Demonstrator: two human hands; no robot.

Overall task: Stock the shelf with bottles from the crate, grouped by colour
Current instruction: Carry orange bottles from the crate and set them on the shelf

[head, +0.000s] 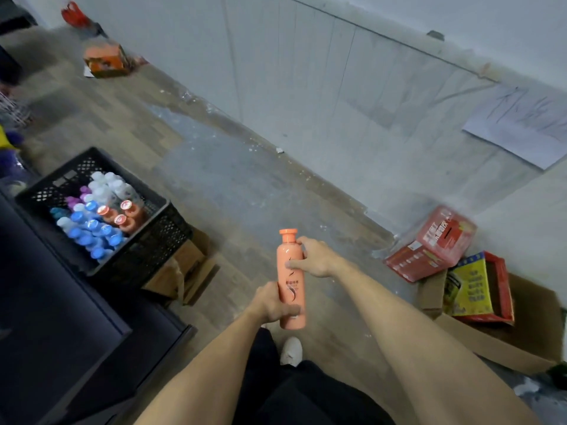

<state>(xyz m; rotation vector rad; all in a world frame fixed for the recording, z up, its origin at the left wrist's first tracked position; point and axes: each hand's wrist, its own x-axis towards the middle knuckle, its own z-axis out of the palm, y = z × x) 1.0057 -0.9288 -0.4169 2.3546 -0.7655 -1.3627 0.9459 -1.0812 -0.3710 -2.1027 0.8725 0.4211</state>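
An orange bottle (291, 280) with an orange cap stands upright in the air in front of me. My left hand (273, 303) grips its lower part and my right hand (316, 257) holds its upper body. A black plastic crate (159, 240) sits at the left on cardboard, holding several blue bottles (92, 231), white bottles (107, 185), three orange bottles (122, 216) and a few purple ones (78, 194). The dark shelf (55, 317) fills the lower left, with only its top and edge in view.
An open cardboard box (527, 338) with red and yellow packs lies at the right by the wall. A red carton (441, 237) leans next to it. An orange box (106, 59) sits far back. My white shoe (291, 351) is below the bottle.
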